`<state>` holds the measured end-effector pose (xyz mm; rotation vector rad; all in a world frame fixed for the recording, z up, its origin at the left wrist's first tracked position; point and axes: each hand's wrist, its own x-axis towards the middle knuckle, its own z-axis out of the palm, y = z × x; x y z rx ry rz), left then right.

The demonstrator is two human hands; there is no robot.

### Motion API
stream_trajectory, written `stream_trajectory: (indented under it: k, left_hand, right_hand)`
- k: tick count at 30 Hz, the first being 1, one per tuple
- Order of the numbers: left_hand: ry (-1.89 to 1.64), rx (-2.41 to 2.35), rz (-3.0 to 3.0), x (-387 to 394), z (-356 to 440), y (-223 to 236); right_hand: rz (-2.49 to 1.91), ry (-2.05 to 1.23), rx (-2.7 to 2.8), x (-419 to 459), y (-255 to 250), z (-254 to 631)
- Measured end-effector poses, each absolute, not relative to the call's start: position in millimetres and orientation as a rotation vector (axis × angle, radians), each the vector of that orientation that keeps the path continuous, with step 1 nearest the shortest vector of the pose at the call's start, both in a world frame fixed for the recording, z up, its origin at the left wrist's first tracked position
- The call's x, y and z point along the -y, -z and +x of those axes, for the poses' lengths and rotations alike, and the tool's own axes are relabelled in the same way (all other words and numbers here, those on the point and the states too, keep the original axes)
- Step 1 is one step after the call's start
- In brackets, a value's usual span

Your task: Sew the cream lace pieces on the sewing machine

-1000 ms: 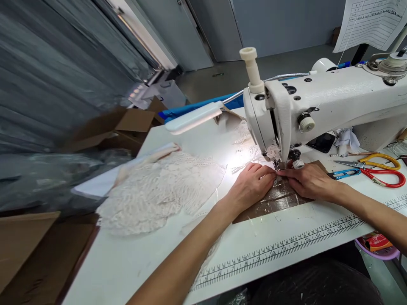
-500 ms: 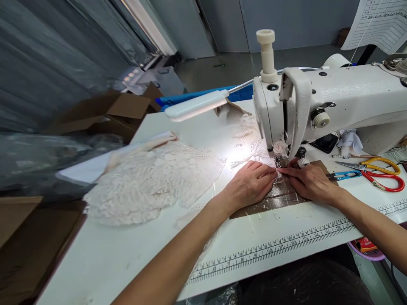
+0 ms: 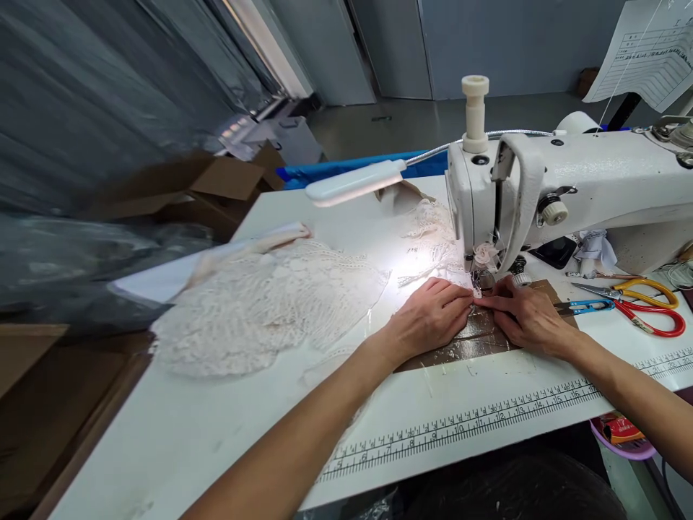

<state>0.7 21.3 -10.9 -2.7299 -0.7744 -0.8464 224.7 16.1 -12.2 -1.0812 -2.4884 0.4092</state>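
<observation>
Both hands rest on the white table in front of a white sewing machine [image 3: 585, 180]. My left hand [image 3: 430, 318] lies with fingers together, pressing a small piece of white lace [image 3: 476, 292] just before the presser foot [image 3: 479, 278]. My right hand [image 3: 528, 314] meets it from the right, fingertips pinched on the same piece. Under both hands a brown taped patch [image 3: 465, 347] covers the machine bed. A large pile of white lace fabric [image 3: 271, 303] spreads to the left under the lamp's light.
A white gooseneck lamp [image 3: 354, 191] hangs over the table. Red and yellow scissors [image 3: 644, 307] and blue thread snips [image 3: 587, 307] lie at the right. A printed ruler [image 3: 487, 422] runs along the front edge. Cardboard boxes [image 3: 206, 191] stand at the left, a paper sheet [image 3: 647, 50] hangs at the top right.
The view has shifted slightly, so the machine sits further right in the picture. Both hands stay at the presser foot with barely any movement.
</observation>
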Motion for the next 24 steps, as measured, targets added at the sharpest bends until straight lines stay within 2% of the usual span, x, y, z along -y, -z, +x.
stream_trajectory:
  k: [24]
  left_hand:
    - [0.657,0.845,-2.781,-21.7,-2.7,7.5]
  right_hand:
    - [-1.128,-0.256,2.623,-14.1,6.1,220.1]
